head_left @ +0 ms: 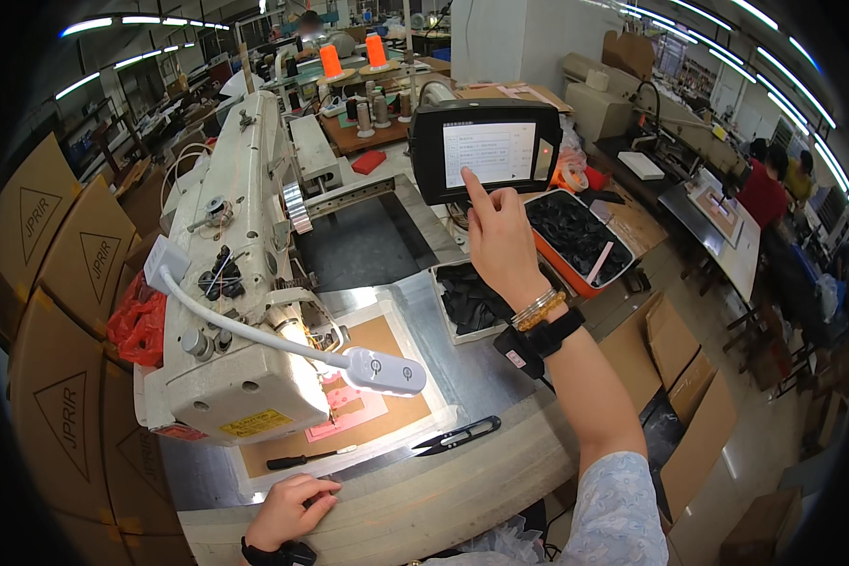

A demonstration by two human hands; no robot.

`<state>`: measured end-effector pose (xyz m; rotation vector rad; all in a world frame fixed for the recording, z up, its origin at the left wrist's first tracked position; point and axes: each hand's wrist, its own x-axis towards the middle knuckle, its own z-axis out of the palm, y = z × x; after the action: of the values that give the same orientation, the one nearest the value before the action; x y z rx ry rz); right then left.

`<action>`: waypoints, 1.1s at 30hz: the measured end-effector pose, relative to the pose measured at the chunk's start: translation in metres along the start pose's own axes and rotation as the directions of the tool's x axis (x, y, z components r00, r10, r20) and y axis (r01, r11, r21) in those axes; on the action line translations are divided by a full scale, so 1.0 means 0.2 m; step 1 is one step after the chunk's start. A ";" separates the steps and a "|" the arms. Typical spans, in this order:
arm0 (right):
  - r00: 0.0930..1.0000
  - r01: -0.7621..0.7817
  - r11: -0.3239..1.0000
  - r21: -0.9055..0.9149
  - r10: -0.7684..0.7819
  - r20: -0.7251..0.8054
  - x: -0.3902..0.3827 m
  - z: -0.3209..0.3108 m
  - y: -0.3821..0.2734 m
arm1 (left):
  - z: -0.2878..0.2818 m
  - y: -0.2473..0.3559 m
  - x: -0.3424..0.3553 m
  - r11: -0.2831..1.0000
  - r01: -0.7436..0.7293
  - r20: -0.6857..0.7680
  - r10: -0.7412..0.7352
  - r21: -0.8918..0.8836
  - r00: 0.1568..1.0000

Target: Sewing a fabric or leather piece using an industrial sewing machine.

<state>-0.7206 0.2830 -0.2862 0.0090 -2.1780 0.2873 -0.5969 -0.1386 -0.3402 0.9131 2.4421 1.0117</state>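
My right hand [495,226] reaches up to a touchscreen panel [481,146], its index finger stretched onto the screen and the other fingers bent, holding nothing. My left hand [297,505] rests on the table's front edge, fingers loosely bent and apart, with nothing in it. Just beyond it lie a black-handled tool [288,461] and black thread snips [457,434]. A sewing machine [245,396] with a white gooseneck lamp [382,373] stands on the left over a brown board [391,344] with pink pieces. Two trays of black pieces [469,302] [568,236] sit right of it.
Stacked cartons [57,424] crowd the left; flattened cardboard [689,453] lies at the lower right. Behind are thread cones [375,52] and a red block [368,162]. Other people [764,193] are at a table [717,255] at the far right.
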 end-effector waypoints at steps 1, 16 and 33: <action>1.000 -0.008 1.000 0.001 0.008 -0.002 0.02 0.00 0.00 | 0.00 0.00 0.00 1.000 0.014 0.006 -0.014 0.003 1.000; 1.000 -0.002 0.994 -0.106 0.001 -0.012 0.16 0.02 -0.05 | 0.00 -0.01 0.00 0.999 0.034 0.016 -0.034 -0.015 0.999; 0.991 -0.093 0.992 0.082 0.085 0.099 0.09 -0.02 -0.07 | 0.00 -0.01 0.01 1.000 0.000 0.008 0.001 -0.016 1.000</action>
<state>-0.7263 0.2729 -0.2675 -0.0267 -2.2624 0.4399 -0.5983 -0.1383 -0.3421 0.9108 2.4240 1.0246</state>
